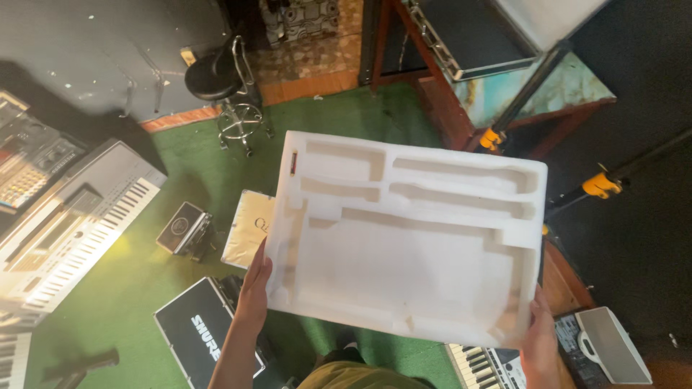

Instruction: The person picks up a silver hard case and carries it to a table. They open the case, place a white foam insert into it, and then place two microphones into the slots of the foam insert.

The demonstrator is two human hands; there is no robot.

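Both hands grip white foam tray (404,245): left hand (254,284), right hand (539,333).

Both hands hold a white moulded foam packing insert (407,241) flat above green carpet (173,166). The left hand (254,284) grips its left edge, the right hand (539,335) its lower right corner.
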